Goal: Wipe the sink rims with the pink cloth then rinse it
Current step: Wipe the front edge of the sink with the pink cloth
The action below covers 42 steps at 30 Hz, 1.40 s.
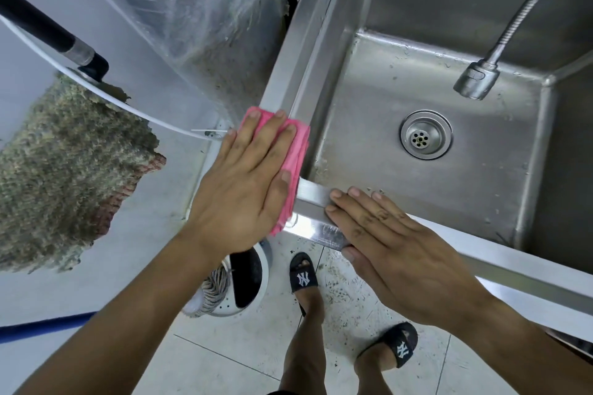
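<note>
Head view shows our left hand [244, 183] spread flat, fingers straight, pressing the pink cloth [296, 151] onto the near-left corner of the sink [321, 42], so the cloth lies directly under our palm and fingertips. From this corner one rim runs straight ahead of the fingertips, away from us; the other runs off to the hand's right, under our right hand [398, 240], which rests flat and relaxed on it, holding nothing. We judge the left hand leads the wipe. Most of the cloth is hidden beneath the hand, and the faucet [476, 80] hanging over the basin is cut off above.
</note>
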Each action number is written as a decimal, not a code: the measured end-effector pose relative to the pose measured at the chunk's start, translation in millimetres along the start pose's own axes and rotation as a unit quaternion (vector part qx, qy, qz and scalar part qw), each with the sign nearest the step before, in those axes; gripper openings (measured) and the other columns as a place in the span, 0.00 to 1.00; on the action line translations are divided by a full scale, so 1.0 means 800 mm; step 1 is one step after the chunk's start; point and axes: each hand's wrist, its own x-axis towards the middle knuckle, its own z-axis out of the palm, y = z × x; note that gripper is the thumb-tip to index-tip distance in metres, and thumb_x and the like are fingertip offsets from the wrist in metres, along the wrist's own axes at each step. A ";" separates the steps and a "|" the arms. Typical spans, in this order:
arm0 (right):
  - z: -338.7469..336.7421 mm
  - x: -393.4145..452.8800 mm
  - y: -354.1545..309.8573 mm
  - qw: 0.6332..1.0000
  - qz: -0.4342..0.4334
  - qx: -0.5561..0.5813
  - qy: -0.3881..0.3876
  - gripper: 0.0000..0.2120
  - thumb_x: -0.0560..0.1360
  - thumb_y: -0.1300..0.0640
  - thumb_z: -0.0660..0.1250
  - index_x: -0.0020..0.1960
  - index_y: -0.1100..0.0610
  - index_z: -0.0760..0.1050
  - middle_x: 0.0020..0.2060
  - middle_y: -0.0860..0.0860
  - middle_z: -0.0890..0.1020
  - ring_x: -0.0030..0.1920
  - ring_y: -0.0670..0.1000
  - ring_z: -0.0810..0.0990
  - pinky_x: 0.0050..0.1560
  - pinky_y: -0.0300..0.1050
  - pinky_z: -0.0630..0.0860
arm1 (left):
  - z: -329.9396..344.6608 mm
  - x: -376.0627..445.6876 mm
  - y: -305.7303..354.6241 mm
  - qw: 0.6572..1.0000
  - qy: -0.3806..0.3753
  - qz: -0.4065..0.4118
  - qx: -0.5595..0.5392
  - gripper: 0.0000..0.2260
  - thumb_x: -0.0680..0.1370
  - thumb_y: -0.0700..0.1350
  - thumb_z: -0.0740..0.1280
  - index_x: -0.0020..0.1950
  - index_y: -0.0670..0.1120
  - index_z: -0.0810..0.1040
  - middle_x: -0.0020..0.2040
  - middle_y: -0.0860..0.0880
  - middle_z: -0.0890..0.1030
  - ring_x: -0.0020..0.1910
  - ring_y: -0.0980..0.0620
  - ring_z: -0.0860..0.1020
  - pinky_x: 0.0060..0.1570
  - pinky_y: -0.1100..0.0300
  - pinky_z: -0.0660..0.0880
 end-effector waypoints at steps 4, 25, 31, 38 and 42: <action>-0.002 0.001 -0.003 1.000 0.007 0.006 0.001 0.27 0.88 0.47 0.48 0.84 0.57 0.55 0.84 0.52 0.55 0.84 0.50 0.52 0.83 0.54 0.55 | -0.005 0.069 -0.011 1.000 -0.009 0.012 0.011 0.27 0.87 0.53 0.47 0.85 0.46 0.52 0.86 0.48 0.50 0.84 0.47 0.42 0.82 0.46 0.43; 0.000 0.049 -0.026 0.999 0.034 0.010 0.026 0.27 0.88 0.47 0.47 0.83 0.59 0.58 0.83 0.55 0.59 0.84 0.53 0.55 0.82 0.56 0.58 | -0.003 0.094 -0.009 1.000 0.020 0.002 0.009 0.26 0.86 0.51 0.48 0.84 0.45 0.56 0.85 0.46 0.53 0.84 0.44 0.46 0.82 0.43 0.47; -0.009 0.051 -0.027 0.997 0.027 0.062 0.022 0.26 0.88 0.48 0.49 0.82 0.57 0.61 0.82 0.52 0.60 0.83 0.51 0.55 0.82 0.55 0.58 | -0.010 0.151 -0.012 0.999 0.034 0.006 -0.004 0.25 0.87 0.51 0.53 0.83 0.46 0.60 0.85 0.48 0.57 0.84 0.44 0.48 0.82 0.40 0.47; -0.069 0.137 0.045 0.965 0.115 0.182 0.149 0.24 0.87 0.51 0.52 0.81 0.56 0.63 0.81 0.51 0.64 0.83 0.48 0.54 0.84 0.43 0.45 | 0.026 0.008 0.018 0.993 0.109 -0.007 -0.053 0.25 0.83 0.45 0.61 0.80 0.40 0.66 0.83 0.43 0.62 0.84 0.43 0.53 0.79 0.37 0.58; -0.072 0.237 0.085 0.998 -0.044 0.045 -0.012 0.26 0.88 0.46 0.47 0.84 0.52 0.55 0.84 0.52 0.52 0.85 0.52 0.45 0.84 0.54 0.42 | 0.035 -0.004 0.018 0.997 0.069 -0.023 -0.003 0.27 0.85 0.48 0.55 0.84 0.43 0.58 0.85 0.45 0.55 0.84 0.46 0.49 0.81 0.41 0.55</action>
